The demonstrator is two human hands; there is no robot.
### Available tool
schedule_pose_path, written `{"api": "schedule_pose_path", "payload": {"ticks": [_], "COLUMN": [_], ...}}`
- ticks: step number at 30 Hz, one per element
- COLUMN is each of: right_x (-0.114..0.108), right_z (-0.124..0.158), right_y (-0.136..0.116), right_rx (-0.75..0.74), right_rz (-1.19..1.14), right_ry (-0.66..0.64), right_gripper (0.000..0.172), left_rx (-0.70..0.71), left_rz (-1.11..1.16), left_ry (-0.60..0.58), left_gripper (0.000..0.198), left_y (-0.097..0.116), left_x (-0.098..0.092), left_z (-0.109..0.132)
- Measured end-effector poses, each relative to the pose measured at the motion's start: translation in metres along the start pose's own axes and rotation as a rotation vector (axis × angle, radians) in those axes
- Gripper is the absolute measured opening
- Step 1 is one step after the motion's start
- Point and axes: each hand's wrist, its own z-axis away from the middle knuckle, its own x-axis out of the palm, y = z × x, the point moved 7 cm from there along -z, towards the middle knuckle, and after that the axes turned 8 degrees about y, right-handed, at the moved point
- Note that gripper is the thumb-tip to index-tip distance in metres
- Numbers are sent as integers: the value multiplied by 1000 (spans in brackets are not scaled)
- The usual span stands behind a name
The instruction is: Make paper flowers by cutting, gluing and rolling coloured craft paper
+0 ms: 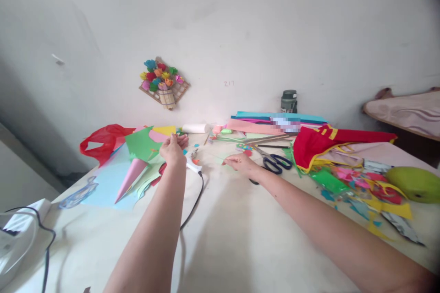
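My left hand (174,149) is raised over the table with its thumb and fingers pinched together. Whatever it pinches is too small to make out. Just right of that wrist lies a white glue gun (194,165), its black cord running toward me. My right hand (238,161) is closed at the fingertips on a thin pale green piece (220,159), seemingly paper, low over the table. Dark-handled scissors (277,163) lie beside and partly behind the right wrist. Past the right hand sits a small multicoloured paper piece (244,147).
Left are a pink paper cone (131,180), green paper (142,144), light blue sheets (106,187) and a red bag (105,142). A power strip (29,217) stands near left. Right are red cloth (311,146), paper scraps (371,197) and a green fruit (414,184). Stacked coloured paper (250,124) lies behind.
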Motion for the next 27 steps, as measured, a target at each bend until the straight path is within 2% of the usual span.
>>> {"api": "schedule_pose_path", "payload": {"ticks": [8, 15, 17, 19, 21, 22, 24, 25, 27], "right_x": [-8, -22, -27, -27, -23, -19, -9, -5, 2], "right_z": [8, 13, 13, 13, 13, 13, 14, 15, 18], "right_y": [-5, 8, 14, 16, 13, 10, 5, 4, 3], "right_rx": [82, 134, 177, 223, 244, 243, 229, 220, 208], "right_rz": [-78, -167, -236, -292, -329, -341, -356, -354, -330], "right_ry": [-27, -9, 18, 38, 37, 24, -14, -35, -78], "right_gripper": [32, 33, 35, 37, 39, 40, 41, 41, 40], "left_rx": [165, 288, 295, 257, 186, 116, -44, -63, 34], "left_rz": [-35, -40, -73, -110, -120, -128, -124, -112, -92], "left_ry": [66, 243, 278, 291, 254, 180, -66, -140, -142], "left_gripper": [17, 15, 14, 22, 33, 33, 29, 29, 28], "left_y": [10, 45, 49, 42, 25, 12, -15, -21, -17], "left_x": [-6, -28, -30, -26, -16, -7, 16, 23, 25], "left_z": [-3, -21, -19, -10, 6, 15, 34, 42, 46]}}
